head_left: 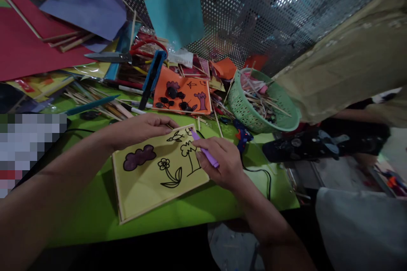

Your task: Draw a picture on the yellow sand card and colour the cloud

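Observation:
A yellow panel [143,197] with thin wooden strips along its edges lies tilted on the green tabletop. Black-outlined drawings of a flower, a tree and a bird show on it, and a cloud shape is filled in dark purple. My right hand [221,161] is closed around a purple marker [209,157], whose tip touches a small outline near the panel's top right corner. Along the upper edge of the panel rests my left hand [148,131], its fingers stretched loosely against the edge; part of its underside is hidden.
Behind the panel lie a decorated orange panel [193,97], red-handled scissors [111,57], wooden sticks and coloured sheets. A green basket [243,110] of scraps stands at right, beside a blue glue gun [243,133] with a black cord. Another person's sleeve [343,51] shows at right.

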`<state>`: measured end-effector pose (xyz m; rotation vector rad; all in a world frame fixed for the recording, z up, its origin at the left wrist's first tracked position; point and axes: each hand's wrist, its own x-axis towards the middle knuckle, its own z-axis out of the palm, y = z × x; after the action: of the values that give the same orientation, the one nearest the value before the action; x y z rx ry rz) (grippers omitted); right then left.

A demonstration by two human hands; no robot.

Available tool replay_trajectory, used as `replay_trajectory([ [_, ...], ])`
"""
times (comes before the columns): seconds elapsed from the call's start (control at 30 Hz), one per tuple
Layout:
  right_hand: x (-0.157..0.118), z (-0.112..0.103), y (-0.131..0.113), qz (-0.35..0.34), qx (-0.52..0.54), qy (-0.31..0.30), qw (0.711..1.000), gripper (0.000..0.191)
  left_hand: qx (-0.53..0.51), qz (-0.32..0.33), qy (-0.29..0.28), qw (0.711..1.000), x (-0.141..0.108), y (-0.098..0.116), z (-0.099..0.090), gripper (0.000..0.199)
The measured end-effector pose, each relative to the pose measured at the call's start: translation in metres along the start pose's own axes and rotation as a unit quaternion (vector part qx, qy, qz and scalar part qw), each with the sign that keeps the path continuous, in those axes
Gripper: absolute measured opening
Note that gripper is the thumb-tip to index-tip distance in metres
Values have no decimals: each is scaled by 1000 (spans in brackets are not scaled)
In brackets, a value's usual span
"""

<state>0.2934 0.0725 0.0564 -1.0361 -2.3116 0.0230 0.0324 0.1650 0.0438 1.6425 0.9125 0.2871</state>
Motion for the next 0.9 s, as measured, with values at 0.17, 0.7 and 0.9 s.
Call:
replay_trajectory([
  [0.17, 1, 1, 1, -6, -2, 5, 1000, 17, -6, -5, 1, 1000, -1, 1, 0, 40],
  [0.7, 1, 1, -2, -11, -33, 1, 999, 17, 5, -1, 2, 1000, -2, 4, 0, 40],
  [0.9, 0, 3, -2, -12, -54, -7, 998, 18, 5, -4, -3, 1000, -1, 3, 0, 42],
])
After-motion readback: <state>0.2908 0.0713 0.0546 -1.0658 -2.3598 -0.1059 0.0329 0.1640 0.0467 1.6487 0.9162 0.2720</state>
